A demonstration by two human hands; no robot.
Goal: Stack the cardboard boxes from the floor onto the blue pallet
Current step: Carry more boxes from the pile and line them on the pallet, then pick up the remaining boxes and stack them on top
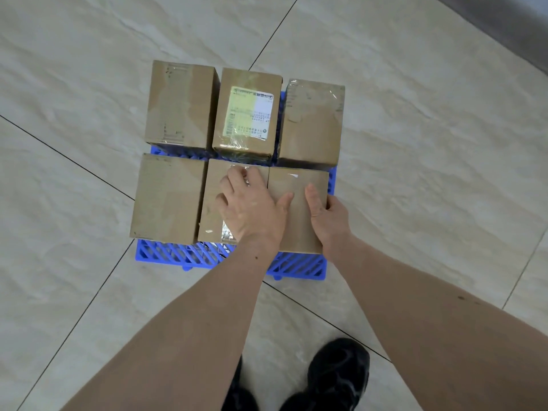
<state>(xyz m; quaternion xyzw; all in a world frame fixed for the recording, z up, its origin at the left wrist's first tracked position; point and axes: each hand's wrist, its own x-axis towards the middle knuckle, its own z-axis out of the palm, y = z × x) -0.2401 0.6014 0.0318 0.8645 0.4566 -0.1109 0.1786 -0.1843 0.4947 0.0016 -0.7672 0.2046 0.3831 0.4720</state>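
Black shoes stand below me; my left hand presses flat, fingers spread, on the near-middle box, while my right hand grips the near-right box on the blue pallet.

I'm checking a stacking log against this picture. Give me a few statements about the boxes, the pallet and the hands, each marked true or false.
1. Six cardboard boxes sit on the blue pallet in two rows of three. True.
2. The box with the printed label is in the near row. False: it is the middle box of the far row.
3. The left hand lies flat with fingers spread on top of the near middle box. True.
4. The right hand is resting on the floor. False: it grips the right edge of the near right box, thumb on top.
5. A seventh box lies on the floor beside the pallet. False: no box shows on the tiles.
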